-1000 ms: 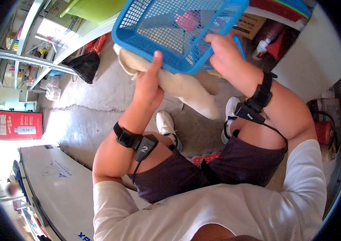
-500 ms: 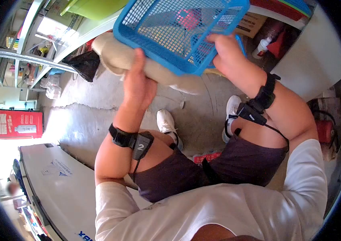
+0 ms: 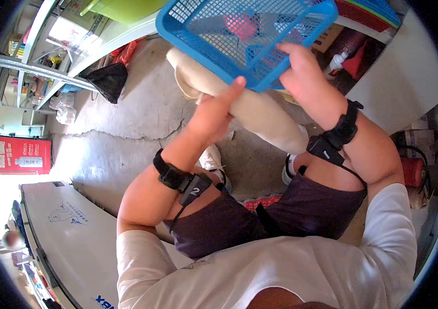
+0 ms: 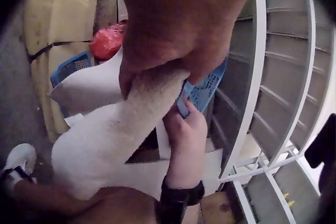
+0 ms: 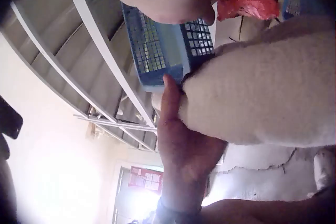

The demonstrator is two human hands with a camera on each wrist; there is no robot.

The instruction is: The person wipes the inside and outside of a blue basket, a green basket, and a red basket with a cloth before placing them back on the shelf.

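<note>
My right hand (image 3: 301,64) grips the right end of a blue plastic mesh basket (image 3: 214,54), held tilted up at the top of the head view. In my left hand (image 3: 211,118) is a thick beige cloth (image 3: 265,116), bunched against the basket's near rim, with its loose end hanging down to the right. The left thumb lies at the basket's edge. Close up in the left wrist view, the cloth (image 4: 100,140) drapes from the curled fingers in two folds. The right wrist view shows the left hand (image 5: 186,145) under the cloth, thumb at the basket (image 5: 170,77).
Metal shelving (image 3: 44,77) with a green tub (image 3: 123,9) stands on the left; a black bag (image 3: 108,80) hangs by it. A white chest (image 3: 69,232) is at lower left. A white bottle (image 3: 336,63) stands at right. Below lie a red plastic bag (image 4: 107,40) and yellowish cardboard (image 4: 68,14).
My left hand and the cloth went left along the basket's rim, then back right past their first position. The basket has shifted slightly right; the right hand keeps its grip.
</note>
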